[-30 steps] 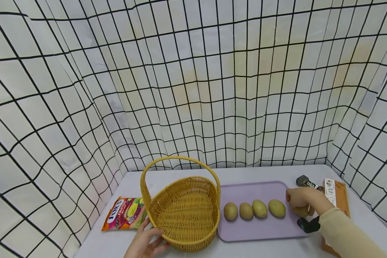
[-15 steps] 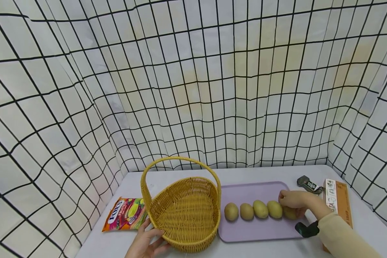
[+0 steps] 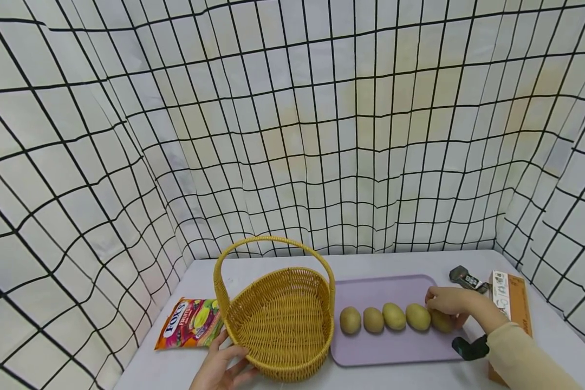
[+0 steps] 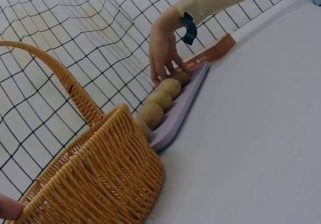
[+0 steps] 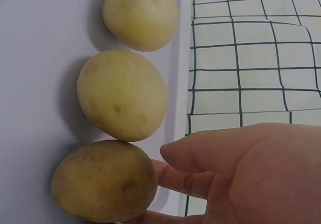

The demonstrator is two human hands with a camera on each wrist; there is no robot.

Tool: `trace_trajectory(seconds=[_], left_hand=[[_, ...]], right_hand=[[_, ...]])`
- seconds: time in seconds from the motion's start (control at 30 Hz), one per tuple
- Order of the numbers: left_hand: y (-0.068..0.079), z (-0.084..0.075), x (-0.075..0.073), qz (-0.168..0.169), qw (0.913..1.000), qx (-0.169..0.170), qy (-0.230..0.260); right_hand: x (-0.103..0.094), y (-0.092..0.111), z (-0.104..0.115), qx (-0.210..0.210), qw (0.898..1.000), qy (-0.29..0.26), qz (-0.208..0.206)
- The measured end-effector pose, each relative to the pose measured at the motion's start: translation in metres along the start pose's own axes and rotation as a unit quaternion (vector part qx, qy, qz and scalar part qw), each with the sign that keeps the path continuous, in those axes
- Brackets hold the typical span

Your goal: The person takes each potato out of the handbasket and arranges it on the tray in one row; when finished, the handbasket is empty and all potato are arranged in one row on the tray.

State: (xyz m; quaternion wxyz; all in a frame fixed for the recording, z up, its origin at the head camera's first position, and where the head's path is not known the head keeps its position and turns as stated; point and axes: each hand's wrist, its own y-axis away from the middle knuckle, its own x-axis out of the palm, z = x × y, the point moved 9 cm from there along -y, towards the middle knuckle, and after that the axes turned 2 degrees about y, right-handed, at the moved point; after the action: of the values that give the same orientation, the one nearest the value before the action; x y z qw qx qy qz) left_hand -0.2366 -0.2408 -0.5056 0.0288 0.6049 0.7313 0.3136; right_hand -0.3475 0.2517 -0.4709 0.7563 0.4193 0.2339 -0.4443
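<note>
A wicker basket (image 3: 285, 314) with a tall handle stands on the table, tipped towards me. My left hand (image 3: 220, 364) holds its near left side; in the left wrist view only one fingertip (image 4: 9, 207) shows at the rim. To the right, several potatoes lie in a row on a lilac tray (image 3: 370, 349). At the row's right end is a browner potato (image 5: 105, 181). My right hand (image 3: 450, 302) reaches over it, with fingers touching its end and the thumb apart from it. The neighbouring yellow potato (image 5: 123, 96) touches the browner one.
A Fox's fruit candy bag (image 3: 190, 323) lies left of the basket. Right of the tray are an orange-brown box (image 3: 517, 298) and a small dark packet (image 3: 468, 279). Netting over white cloth (image 3: 322, 135) encloses the table (image 3: 370, 262) on the back and sides.
The right hand brought the browner potato leftward to the row's end, then shifted slightly right. The yellow potato beside it moved a little left, then slightly back. The left hand and basket stay put.
</note>
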Motion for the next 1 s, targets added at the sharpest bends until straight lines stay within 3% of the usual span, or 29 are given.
trace_trajectory(seconds=[0.3,0.53,0.83,1.0], left_hand=[[0.003,-0.007,0.013,0.022,0.9982,0.029,-0.047],[-0.001,-0.009,0.011,0.038,0.9943,0.039,-0.092],[-0.003,-0.016,0.001,0.003,0.9842,0.068,-0.164],[0.001,-0.031,-0.004,-0.011,0.9795,0.084,-0.183]], right_hand=[[-0.009,0.002,0.001,-0.012,1.0,0.017,-0.007],[-0.017,0.005,0.006,-0.035,0.999,0.029,-0.026],[-0.022,0.006,0.001,-0.057,0.997,0.044,-0.035],[-0.028,0.003,0.006,-0.103,0.99,0.075,-0.062]])
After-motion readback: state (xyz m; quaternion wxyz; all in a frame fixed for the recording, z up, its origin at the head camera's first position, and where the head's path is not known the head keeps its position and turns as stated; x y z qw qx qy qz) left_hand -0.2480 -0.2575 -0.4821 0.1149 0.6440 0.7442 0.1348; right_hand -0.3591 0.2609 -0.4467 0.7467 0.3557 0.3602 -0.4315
